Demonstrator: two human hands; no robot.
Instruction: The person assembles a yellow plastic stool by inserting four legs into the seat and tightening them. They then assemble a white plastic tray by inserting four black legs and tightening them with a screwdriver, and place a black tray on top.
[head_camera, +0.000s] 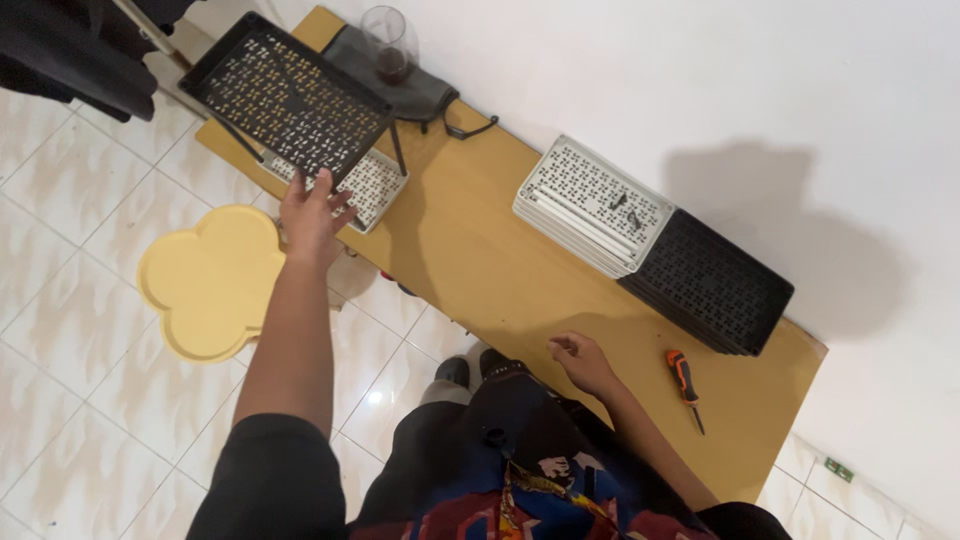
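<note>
My left hand (313, 212) reaches out to the near edge of a black perforated rack (285, 97) that stands on thin black legs over a white perforated panel (372, 186). Its fingers touch the rack's edge; I cannot tell if they grip it. My right hand (583, 361) rests at the front edge of the wooden table (480, 270) with fingers loosely curled, holding nothing. An orange-and-black screwdriver (684, 381) lies to the right of that hand.
A stack of white perforated panels (592, 205) with small dark parts on top sits mid-table, beside a stack of black panels (708, 282). A glass with dark liquid (389, 45) stands on a grey cloth (400, 85). A yellow cloud-shaped stool (212, 280) is on the tiled floor.
</note>
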